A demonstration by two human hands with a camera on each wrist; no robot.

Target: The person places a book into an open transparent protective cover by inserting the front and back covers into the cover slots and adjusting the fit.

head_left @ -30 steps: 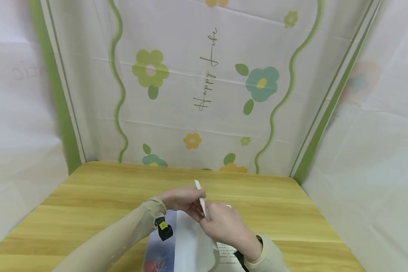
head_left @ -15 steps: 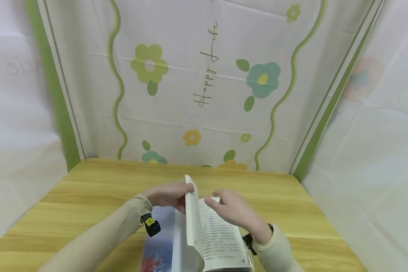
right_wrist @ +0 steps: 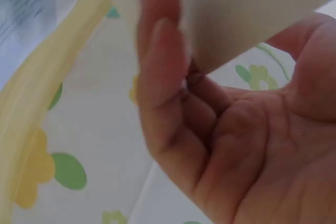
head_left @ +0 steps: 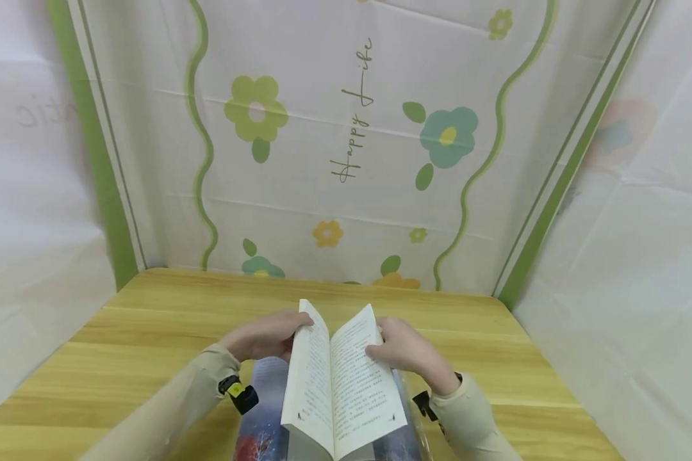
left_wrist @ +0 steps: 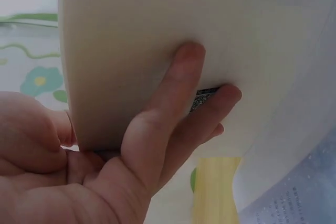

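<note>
An open book (head_left: 357, 390) with printed pages stands with both halves raised in a V in the head view. My left hand (head_left: 268, 336) grips its left half near the top, thumb on the page and fingers behind. In the left wrist view the fingers of that hand (left_wrist: 152, 135) press the back of the pages (left_wrist: 115, 51). My right hand (head_left: 406, 349) holds the right half by its outer edge, thumb on the printed side. The right wrist view shows that hand (right_wrist: 210, 119) with its fingers curled behind the sheet (right_wrist: 236, 19).
Beneath the book a blue and purple cover (head_left: 265, 397) with a red tree picture lies on the wooden table (head_left: 167, 339). A white curtain (head_left: 300, 160) with flowers hangs behind the table, and pale sheets hang at both sides.
The right half of the book has come up from lying flat, and my right hand has taken hold of it. My left hand has moved left, tilting the left half outward.
</note>
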